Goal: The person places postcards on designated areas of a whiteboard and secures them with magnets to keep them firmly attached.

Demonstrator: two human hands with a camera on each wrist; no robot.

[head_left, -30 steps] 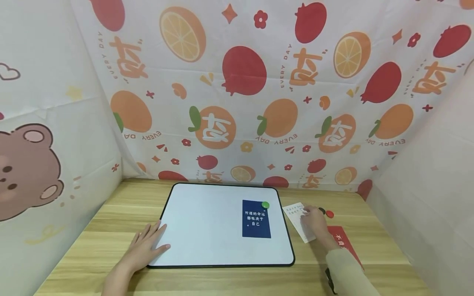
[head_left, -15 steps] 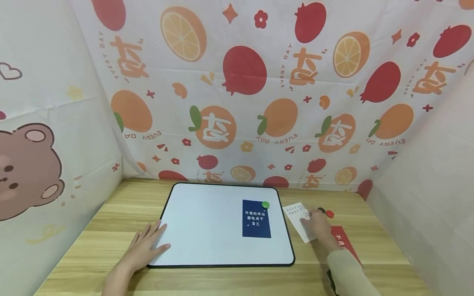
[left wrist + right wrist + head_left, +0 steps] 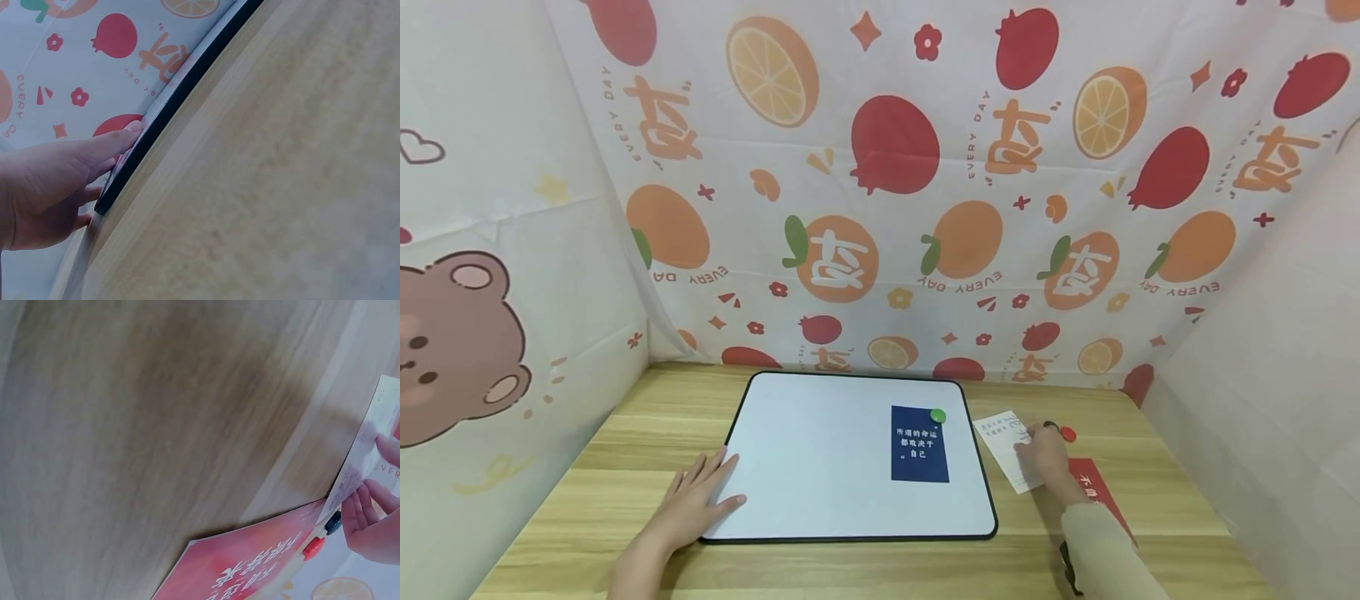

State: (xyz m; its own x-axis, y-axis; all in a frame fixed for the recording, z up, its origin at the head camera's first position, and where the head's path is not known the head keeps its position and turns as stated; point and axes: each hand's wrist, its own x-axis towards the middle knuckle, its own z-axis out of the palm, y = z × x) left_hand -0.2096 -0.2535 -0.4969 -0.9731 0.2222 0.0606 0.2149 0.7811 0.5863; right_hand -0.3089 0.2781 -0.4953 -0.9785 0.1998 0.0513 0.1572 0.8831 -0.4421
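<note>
My left hand [image 3: 694, 498] lies with spread fingers on the left edge of a white magnetic whiteboard [image 3: 820, 458] with a black rim. In the left wrist view its thumb rests on that rim. A navy card [image 3: 919, 457] with white lettering lies on the board's right part, a green round magnet [image 3: 937, 415] at its top corner. To the right of the board, my right hand [image 3: 1047, 457] touches a white card [image 3: 1000, 446] with blue lettering. The right wrist view shows bent fingertips and the thumb at this card; whether they pinch it is unclear.
Beyond the right hand are a black magnet [image 3: 333, 523] and a red magnet [image 3: 1068, 434]. A red card [image 3: 1093, 487] lies partly under the right forearm. A black object [image 3: 1070, 571] shows beside the sleeve. Patterned cloth [image 3: 895, 250] hangs behind the wooden table [image 3: 820, 575].
My right hand has shifted slightly right across the white card, and more of its blue lettering shows. The left hand and the whiteboard have stayed put.
</note>
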